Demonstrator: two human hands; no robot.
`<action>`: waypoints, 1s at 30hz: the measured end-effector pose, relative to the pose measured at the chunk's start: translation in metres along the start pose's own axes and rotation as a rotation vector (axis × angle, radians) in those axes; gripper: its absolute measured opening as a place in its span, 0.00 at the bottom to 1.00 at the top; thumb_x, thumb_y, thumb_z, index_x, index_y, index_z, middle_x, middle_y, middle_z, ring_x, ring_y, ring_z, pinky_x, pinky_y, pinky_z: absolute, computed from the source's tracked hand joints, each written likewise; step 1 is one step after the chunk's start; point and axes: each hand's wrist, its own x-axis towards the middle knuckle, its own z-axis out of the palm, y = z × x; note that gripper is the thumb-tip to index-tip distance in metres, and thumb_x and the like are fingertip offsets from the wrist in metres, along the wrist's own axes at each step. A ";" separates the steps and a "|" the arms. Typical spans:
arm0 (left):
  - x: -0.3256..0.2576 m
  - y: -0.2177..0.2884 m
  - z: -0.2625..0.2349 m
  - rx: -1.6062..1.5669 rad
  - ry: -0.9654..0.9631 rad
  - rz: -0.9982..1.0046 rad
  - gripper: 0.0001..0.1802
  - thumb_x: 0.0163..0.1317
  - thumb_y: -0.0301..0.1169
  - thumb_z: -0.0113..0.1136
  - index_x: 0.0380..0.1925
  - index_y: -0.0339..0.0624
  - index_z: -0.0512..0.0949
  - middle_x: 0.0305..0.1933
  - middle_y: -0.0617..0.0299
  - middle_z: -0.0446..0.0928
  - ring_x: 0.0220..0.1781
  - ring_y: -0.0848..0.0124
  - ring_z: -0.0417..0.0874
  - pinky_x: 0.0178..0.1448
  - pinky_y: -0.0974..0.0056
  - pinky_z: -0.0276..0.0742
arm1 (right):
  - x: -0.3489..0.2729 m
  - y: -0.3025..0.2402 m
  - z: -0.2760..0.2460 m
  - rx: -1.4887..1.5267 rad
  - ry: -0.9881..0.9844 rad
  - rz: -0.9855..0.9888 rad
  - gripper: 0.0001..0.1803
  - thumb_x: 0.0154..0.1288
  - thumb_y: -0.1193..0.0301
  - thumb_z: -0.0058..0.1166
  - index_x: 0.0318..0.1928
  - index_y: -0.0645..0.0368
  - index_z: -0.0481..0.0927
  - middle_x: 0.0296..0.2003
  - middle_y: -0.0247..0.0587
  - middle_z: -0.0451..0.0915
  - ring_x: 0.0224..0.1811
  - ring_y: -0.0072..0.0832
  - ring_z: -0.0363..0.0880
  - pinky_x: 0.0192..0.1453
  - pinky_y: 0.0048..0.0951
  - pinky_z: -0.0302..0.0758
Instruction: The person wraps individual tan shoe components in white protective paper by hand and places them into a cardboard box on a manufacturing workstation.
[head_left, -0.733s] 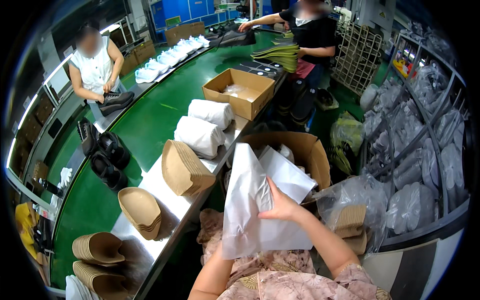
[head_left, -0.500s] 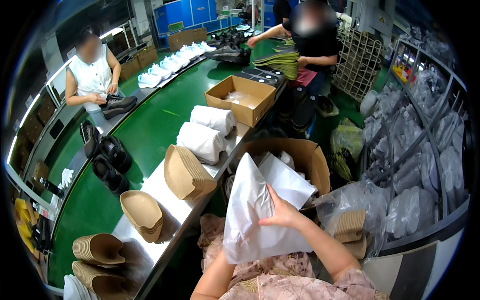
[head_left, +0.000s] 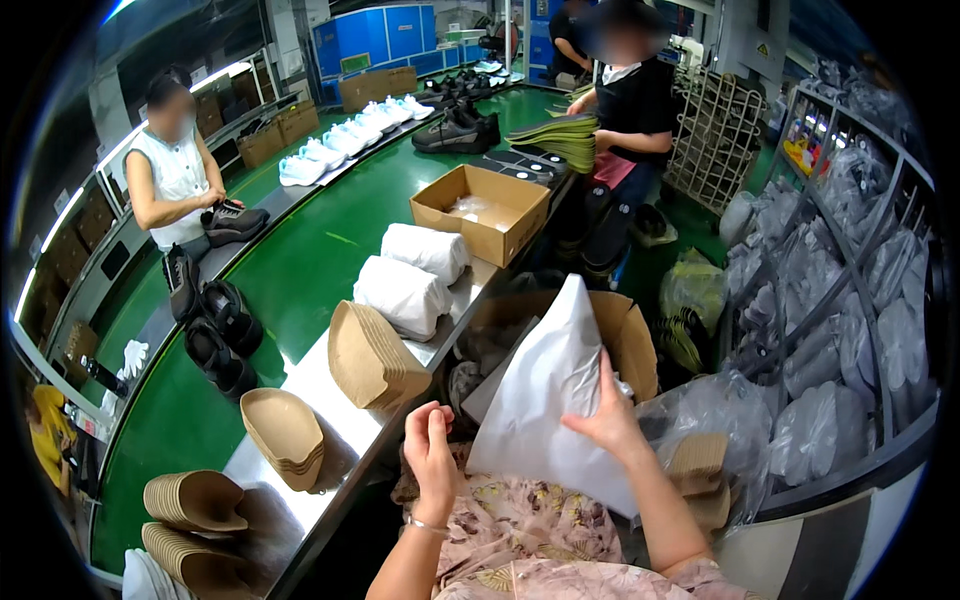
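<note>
A stack of white paper sheets [head_left: 545, 400] stands tilted over my lap, its pointed top reaching up before the open carton. My right hand [head_left: 605, 412] grips the right side of the paper, thumb on the near face and fingers along the edge. My left hand [head_left: 430, 455] is raised to the left of the paper, apart from it. Its fingers are curled in and nothing shows in them. Nearest to that hand, on the metal bench edge, stands a nested stack of brown moulded cardboard shoe inserts [head_left: 372, 358].
A large open carton [head_left: 628, 335] sits behind the paper. White wrapped bundles [head_left: 403, 297], a small carton [head_left: 500, 235] and black shoes [head_left: 222, 335] line the green-topped bench [head_left: 330, 235]. A rack of bagged items [head_left: 850, 250] stands right. Co-workers handle a shoe and green-edged soles.
My left hand has come out from behind the paper and risen to its left. The paper has shifted right with my right hand. The far co-worker's outstretched arm has drawn back.
</note>
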 end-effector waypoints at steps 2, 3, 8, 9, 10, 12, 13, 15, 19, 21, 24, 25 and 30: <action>-0.018 0.029 0.010 0.125 -0.101 0.135 0.11 0.65 0.27 0.48 0.45 0.34 0.71 0.37 0.60 0.76 0.40 0.75 0.76 0.46 0.71 0.71 | -0.001 -0.002 0.003 -0.196 0.130 0.002 0.61 0.38 0.66 0.68 0.68 0.55 0.40 0.55 0.60 0.65 0.53 0.54 0.69 0.56 0.42 0.69; -0.025 0.036 0.021 0.237 -0.191 0.180 0.12 0.65 0.27 0.48 0.47 0.36 0.71 0.38 0.60 0.76 0.42 0.74 0.76 0.48 0.69 0.71 | -0.004 -0.009 0.007 -0.228 0.133 -0.023 0.61 0.39 0.65 0.68 0.68 0.55 0.39 0.54 0.61 0.65 0.50 0.54 0.71 0.54 0.43 0.71; -0.020 -0.008 0.058 -0.245 -0.411 -0.291 0.28 0.61 0.32 0.57 0.57 0.36 0.58 0.53 0.56 0.68 0.54 0.69 0.69 0.54 0.65 0.70 | -0.025 -0.052 0.053 -0.444 0.152 -0.234 0.51 0.49 0.68 0.61 0.68 0.56 0.42 0.51 0.74 0.59 0.44 0.59 0.71 0.49 0.49 0.72; -0.019 -0.013 0.058 -0.366 -0.376 -0.357 0.27 0.60 0.32 0.57 0.56 0.37 0.58 0.53 0.57 0.68 0.53 0.70 0.70 0.53 0.65 0.70 | -0.029 -0.054 0.061 -0.498 0.205 -0.291 0.49 0.50 0.67 0.60 0.68 0.56 0.43 0.51 0.75 0.58 0.47 0.60 0.69 0.51 0.51 0.70; -0.015 -0.016 0.051 -0.455 -0.345 -0.446 0.25 0.59 0.31 0.59 0.53 0.37 0.61 0.51 0.57 0.70 0.51 0.70 0.72 0.53 0.66 0.71 | -0.030 -0.063 0.058 -0.437 0.109 -0.252 0.48 0.50 0.65 0.60 0.68 0.57 0.46 0.54 0.74 0.57 0.53 0.60 0.65 0.56 0.50 0.65; -0.011 -0.024 0.045 -0.489 -0.272 -0.442 0.23 0.58 0.31 0.59 0.50 0.35 0.64 0.48 0.57 0.72 0.48 0.70 0.74 0.52 0.66 0.72 | -0.029 -0.065 0.046 -0.283 0.033 -0.345 0.49 0.49 0.64 0.61 0.68 0.57 0.46 0.55 0.71 0.57 0.55 0.59 0.63 0.59 0.47 0.63; -0.008 -0.026 0.043 -0.527 -0.256 -0.472 0.22 0.58 0.31 0.60 0.49 0.34 0.65 0.48 0.57 0.73 0.48 0.70 0.75 0.52 0.65 0.73 | -0.028 -0.061 0.040 -0.206 0.002 -0.389 0.49 0.49 0.63 0.61 0.68 0.57 0.46 0.56 0.70 0.57 0.55 0.59 0.62 0.60 0.46 0.63; -0.005 -0.033 0.039 -0.562 -0.239 -0.421 0.29 0.58 0.42 0.59 0.53 0.33 0.64 0.51 0.55 0.72 0.50 0.66 0.76 0.55 0.61 0.72 | -0.018 -0.040 0.037 0.134 -0.102 -0.312 0.46 0.56 0.60 0.58 0.67 0.60 0.46 0.58 0.61 0.58 0.59 0.49 0.61 0.63 0.37 0.60; -0.008 -0.034 0.036 -0.571 -0.306 -0.466 0.37 0.55 0.48 0.60 0.55 0.33 0.62 0.53 0.54 0.71 0.53 0.64 0.74 0.58 0.59 0.70 | -0.009 -0.036 0.037 0.858 -0.178 0.020 0.31 0.64 0.59 0.51 0.60 0.66 0.59 0.51 0.39 0.68 0.56 0.25 0.65 0.58 0.25 0.64; -0.007 -0.035 0.035 -0.616 -0.421 -0.506 0.41 0.54 0.53 0.60 0.58 0.34 0.60 0.56 0.53 0.69 0.55 0.62 0.73 0.60 0.57 0.68 | -0.009 -0.018 0.044 0.936 -0.111 0.165 0.26 0.64 0.60 0.51 0.55 0.66 0.66 0.46 0.37 0.73 0.51 0.22 0.69 0.54 0.22 0.66; -0.007 -0.026 0.029 -0.791 -0.609 -0.628 0.48 0.49 0.58 0.61 0.59 0.32 0.59 0.58 0.52 0.68 0.58 0.62 0.71 0.62 0.58 0.67 | -0.016 -0.006 0.047 1.292 -0.148 0.203 0.16 0.68 0.64 0.44 0.48 0.63 0.71 0.42 0.35 0.76 0.44 0.21 0.74 0.49 0.22 0.70; -0.008 -0.022 0.028 -0.792 -0.627 -0.634 0.50 0.48 0.60 0.61 0.60 0.32 0.58 0.59 0.52 0.67 0.59 0.62 0.69 0.62 0.57 0.66 | -0.019 -0.007 0.045 1.382 -0.177 0.224 0.16 0.69 0.64 0.42 0.48 0.63 0.71 0.43 0.36 0.76 0.44 0.21 0.74 0.49 0.23 0.70; -0.012 -0.008 0.030 -0.809 -0.655 -0.713 0.56 0.45 0.67 0.53 0.63 0.35 0.52 0.64 0.52 0.61 0.64 0.59 0.63 0.66 0.54 0.61 | -0.026 -0.033 0.035 1.438 -0.142 0.223 0.17 0.70 0.63 0.39 0.48 0.64 0.71 0.43 0.37 0.76 0.45 0.23 0.73 0.52 0.25 0.69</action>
